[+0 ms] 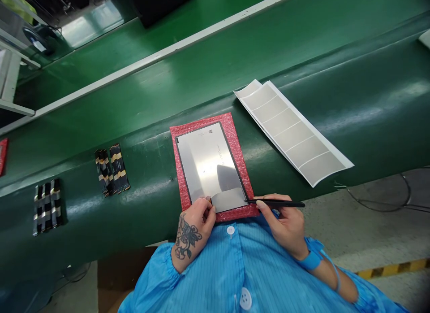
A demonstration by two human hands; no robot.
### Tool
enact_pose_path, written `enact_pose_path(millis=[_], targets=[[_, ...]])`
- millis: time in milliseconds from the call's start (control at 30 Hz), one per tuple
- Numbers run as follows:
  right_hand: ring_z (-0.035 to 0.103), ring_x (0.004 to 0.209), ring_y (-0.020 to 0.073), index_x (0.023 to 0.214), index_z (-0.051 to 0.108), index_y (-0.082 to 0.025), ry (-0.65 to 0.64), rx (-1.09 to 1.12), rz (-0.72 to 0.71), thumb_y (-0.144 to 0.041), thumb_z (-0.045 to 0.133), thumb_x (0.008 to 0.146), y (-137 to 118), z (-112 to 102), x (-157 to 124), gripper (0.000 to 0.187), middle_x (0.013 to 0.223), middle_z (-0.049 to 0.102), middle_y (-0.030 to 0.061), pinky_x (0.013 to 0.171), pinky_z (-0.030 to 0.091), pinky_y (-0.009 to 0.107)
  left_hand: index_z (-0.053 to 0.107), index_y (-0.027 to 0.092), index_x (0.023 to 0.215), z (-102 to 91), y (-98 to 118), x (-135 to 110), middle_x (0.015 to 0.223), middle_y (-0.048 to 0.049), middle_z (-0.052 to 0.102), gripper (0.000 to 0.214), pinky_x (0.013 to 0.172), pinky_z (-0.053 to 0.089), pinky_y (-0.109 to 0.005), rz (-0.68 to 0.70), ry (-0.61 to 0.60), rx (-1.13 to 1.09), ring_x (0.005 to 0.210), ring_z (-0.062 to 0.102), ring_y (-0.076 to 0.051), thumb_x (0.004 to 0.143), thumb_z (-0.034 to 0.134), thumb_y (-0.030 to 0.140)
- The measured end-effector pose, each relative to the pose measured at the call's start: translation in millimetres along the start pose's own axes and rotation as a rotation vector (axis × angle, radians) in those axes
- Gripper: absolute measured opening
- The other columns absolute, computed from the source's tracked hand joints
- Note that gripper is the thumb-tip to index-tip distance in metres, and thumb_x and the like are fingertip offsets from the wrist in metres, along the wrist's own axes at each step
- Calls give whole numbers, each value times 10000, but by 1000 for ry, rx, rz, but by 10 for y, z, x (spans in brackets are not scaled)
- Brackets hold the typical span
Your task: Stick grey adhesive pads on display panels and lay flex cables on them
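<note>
A silver metal-backed panel [206,163] lies on a red bubble-wrap mat [231,129] on the green table. A grey adhesive patch [230,200] sits on the panel's near edge. My left hand [193,225] pinches the patch's left corner with curled fingers. My right hand [285,221] is closed on black tweezers [278,204], whose tip touches the patch's right corner.
A white liner sheet with several grey patches [292,131] lies to the right on the green table [134,102]. Two groups of black-and-gold flex cables [112,168] [47,205] lie to the left. A red item [2,155] shows at the far left edge.
</note>
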State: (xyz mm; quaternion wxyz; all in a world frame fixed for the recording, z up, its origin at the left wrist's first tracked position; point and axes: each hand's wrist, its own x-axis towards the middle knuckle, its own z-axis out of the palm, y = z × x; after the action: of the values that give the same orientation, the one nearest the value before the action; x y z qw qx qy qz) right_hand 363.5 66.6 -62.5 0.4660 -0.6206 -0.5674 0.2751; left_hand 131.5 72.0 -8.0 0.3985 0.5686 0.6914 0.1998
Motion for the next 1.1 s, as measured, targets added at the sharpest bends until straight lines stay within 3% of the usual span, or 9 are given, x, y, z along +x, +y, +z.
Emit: enact_pose_path(millis=[567,833,1000,1100], targets=[[810,642,205,906,792,-265,26,-28,-138,-395,741,1016,-35,-4,41,178,785,832,1,586,675,273,562,258,698,44,-64,7,588,32,617,241,498,419,-256,215,73,144,486,561,-141,932,516,296],[809,642,191,904,788,-260,23,-19,-146,-378,746,1017,-62,19,48,169,778,830,-6,601,672,252,552,254,704,77,-97,12,585,43,606,231,516,425,-245,263,76,248,484,577,-140,930,507,271],[810,640,200,883,792,-262,20,-6,-136,-376,748,1011,-77,8,69,177,776,835,1,600,678,266,517,254,705,83,-139,-6,584,48,579,231,517,382,-263,255,154,364,474,542,-144,936,515,271],[806,633,208,871,796,-261,17,-6,-119,-385,755,1001,-75,8,69,184,768,834,7,594,682,283,503,251,695,21,-150,-5,568,60,574,271,502,378,-255,244,111,360,462,545,-141,955,566,296]])
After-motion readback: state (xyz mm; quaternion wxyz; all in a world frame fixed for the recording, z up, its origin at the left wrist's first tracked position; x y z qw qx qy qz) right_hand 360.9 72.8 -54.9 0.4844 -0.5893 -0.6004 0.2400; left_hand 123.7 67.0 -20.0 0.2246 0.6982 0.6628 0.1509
